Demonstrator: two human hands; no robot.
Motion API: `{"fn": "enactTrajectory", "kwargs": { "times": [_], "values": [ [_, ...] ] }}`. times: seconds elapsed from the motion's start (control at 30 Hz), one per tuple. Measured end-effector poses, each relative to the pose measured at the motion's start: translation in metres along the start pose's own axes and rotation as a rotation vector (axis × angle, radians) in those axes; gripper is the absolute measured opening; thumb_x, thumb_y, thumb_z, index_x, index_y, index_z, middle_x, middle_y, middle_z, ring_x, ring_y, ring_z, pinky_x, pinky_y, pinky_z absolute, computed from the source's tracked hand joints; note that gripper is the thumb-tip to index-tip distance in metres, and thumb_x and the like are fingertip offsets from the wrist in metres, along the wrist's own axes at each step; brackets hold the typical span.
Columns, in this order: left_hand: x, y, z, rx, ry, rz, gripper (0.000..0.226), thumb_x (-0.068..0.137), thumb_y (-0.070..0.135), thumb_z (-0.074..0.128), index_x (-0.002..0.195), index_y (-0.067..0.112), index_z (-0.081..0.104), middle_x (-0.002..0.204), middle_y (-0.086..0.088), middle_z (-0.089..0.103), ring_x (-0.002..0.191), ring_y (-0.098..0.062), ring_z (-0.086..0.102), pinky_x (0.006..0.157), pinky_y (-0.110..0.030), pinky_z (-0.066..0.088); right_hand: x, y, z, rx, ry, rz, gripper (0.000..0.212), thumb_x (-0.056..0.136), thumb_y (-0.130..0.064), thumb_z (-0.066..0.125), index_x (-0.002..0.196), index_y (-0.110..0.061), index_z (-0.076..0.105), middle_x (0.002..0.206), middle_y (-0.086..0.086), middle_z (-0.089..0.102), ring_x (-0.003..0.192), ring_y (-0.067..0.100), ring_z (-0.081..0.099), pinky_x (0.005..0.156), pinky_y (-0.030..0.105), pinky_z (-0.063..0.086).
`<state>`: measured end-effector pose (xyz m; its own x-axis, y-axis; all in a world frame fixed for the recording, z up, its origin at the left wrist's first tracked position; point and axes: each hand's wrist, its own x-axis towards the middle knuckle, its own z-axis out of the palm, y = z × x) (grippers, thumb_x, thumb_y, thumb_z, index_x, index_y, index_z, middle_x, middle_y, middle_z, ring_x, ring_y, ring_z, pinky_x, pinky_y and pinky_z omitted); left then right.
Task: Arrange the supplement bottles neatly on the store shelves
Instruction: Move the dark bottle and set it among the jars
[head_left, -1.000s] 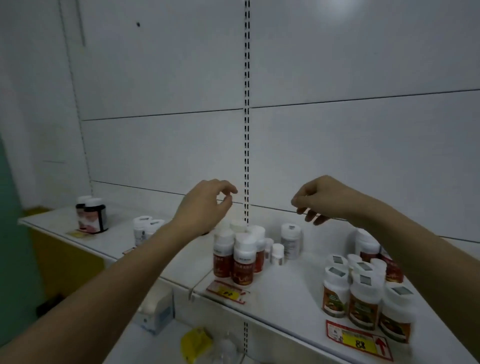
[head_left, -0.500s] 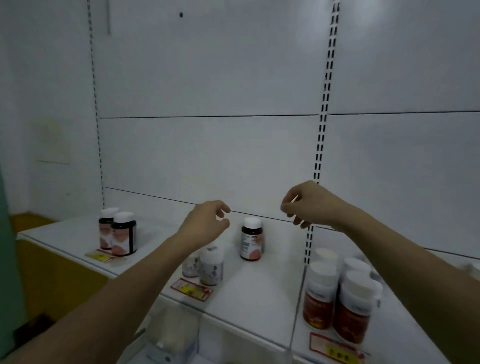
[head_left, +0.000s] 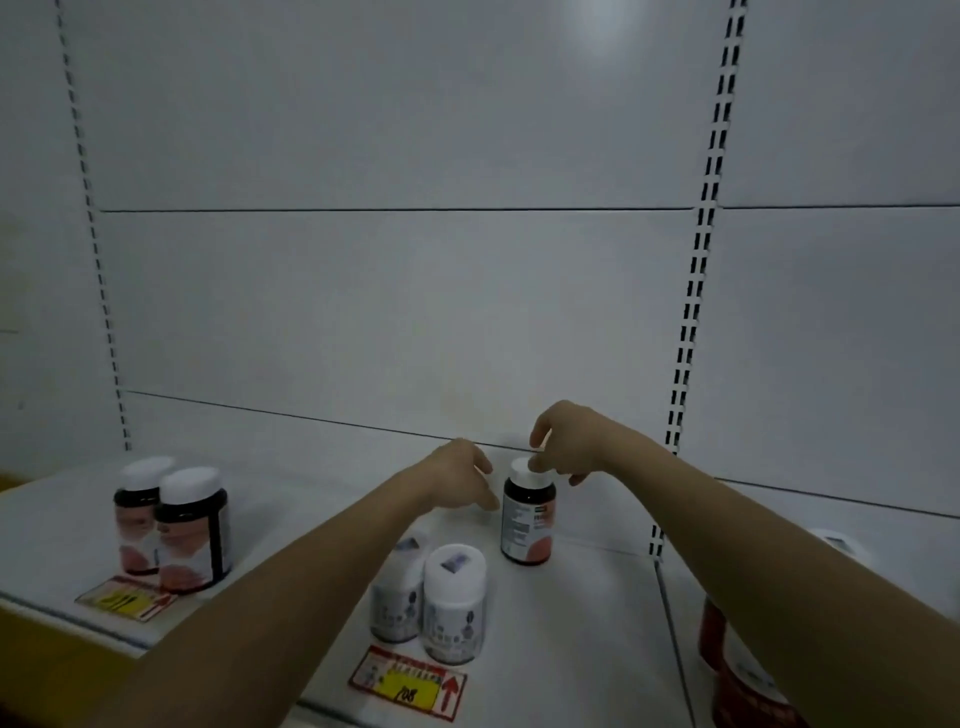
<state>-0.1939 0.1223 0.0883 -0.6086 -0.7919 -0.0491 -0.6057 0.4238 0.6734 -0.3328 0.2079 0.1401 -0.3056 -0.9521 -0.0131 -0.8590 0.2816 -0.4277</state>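
A dark supplement bottle (head_left: 527, 514) with a white cap stands upright toward the far part of the white shelf (head_left: 571, 623), close to the back panel (head_left: 395, 301) and left of the slotted upright (head_left: 696, 291). My right hand (head_left: 569, 447) hovers over its cap, fingers curled downward, the fingertips (head_left: 537, 464) at the cap's right rim; whether they press on it or merely touch cannot be told, and no closed grip is seen. My left hand (head_left: 460, 480) lies just left of the same bottle, loosely curled and half open, its fingers beside the bottle's shoulder and holding nothing; contact with the glass cannot be told.

Nearer to me, two white bottles (head_left: 454, 605) stand side by side, touching, partly hidden by my left forearm. A red and yellow price tag (head_left: 408, 686) lies at the shelf's near edge in front of them.

At the far left, two dark bottles with white caps (head_left: 176, 525) stand together, one half behind the other, with a second price tag (head_left: 124, 597) just before them.

At the lower right, beyond my right forearm, red-labelled bottles (head_left: 737, 675) show in part on the neighbouring shelf section.
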Motion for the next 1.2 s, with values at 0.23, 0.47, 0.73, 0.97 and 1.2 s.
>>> {"fn": "enactTrajectory", "kwargs": {
  "times": [0.23, 0.47, 0.73, 0.97, 1.2],
  "values": [
    [0.033, -0.006, 0.008, -0.013, -0.135, 0.082, 0.023, 0.074, 0.001, 0.075, 0.095, -0.005, 0.072, 0.104, -0.026, 0.07, 0.079, -0.02, 0.059, 0.077, -0.032, 0.051, 0.039, 0.01, -0.003, -0.174, -0.254, -0.064, 0.056, 0.087, -0.003, 0.068, 0.139, -0.013, 0.051, 0.138, 0.017, 0.052, 0.104, 0.032, 0.065, 0.077, 0.034, 0.06],
    [0.055, -0.016, 0.01, -0.045, -0.172, 0.1, 0.023, 0.07, -0.002, 0.078, 0.086, 0.009, 0.067, 0.098, -0.01, 0.074, 0.09, -0.021, 0.068, 0.083, -0.03, 0.054, 0.061, 0.018, -0.001, -0.218, -0.305, -0.119, 0.049, 0.088, -0.023, 0.07, 0.134, -0.016, 0.055, 0.119, 0.006, 0.067, 0.084, 0.021, 0.074, 0.079, 0.029, 0.056],
    [0.033, -0.001, -0.015, -0.259, -0.118, 0.181, 0.05, 0.073, 0.002, 0.08, 0.114, 0.015, 0.053, 0.107, 0.001, 0.067, 0.097, -0.015, 0.066, 0.09, -0.036, 0.055, 0.039, -0.005, -0.027, -0.085, -0.12, -0.173, 0.036, 0.093, -0.029, 0.061, 0.117, -0.002, 0.061, 0.098, 0.01, 0.066, 0.074, 0.022, 0.068, 0.061, 0.026, 0.058],
    [-0.048, 0.012, -0.07, -0.426, 0.054, 0.324, 0.066, 0.073, 0.01, 0.083, 0.126, 0.029, 0.047, 0.12, -0.001, 0.06, 0.1, -0.019, 0.068, 0.081, -0.035, 0.059, -0.024, -0.066, -0.066, 0.109, 0.094, -0.263, 0.031, 0.093, -0.029, 0.062, 0.105, -0.001, 0.063, 0.093, 0.009, 0.068, 0.074, 0.02, 0.064, 0.06, 0.026, 0.054],
    [-0.155, -0.045, -0.086, -0.496, 0.041, 0.341, 0.074, 0.069, 0.016, 0.086, 0.129, 0.032, 0.047, 0.118, 0.0, 0.065, 0.099, -0.017, 0.07, 0.073, -0.031, 0.06, -0.099, -0.132, -0.013, 0.261, 0.123, -0.267, 0.044, 0.091, -0.039, 0.062, 0.096, 0.005, 0.068, 0.082, 0.011, 0.066, 0.066, 0.018, 0.058, 0.057, 0.025, 0.05]
  ]
}}
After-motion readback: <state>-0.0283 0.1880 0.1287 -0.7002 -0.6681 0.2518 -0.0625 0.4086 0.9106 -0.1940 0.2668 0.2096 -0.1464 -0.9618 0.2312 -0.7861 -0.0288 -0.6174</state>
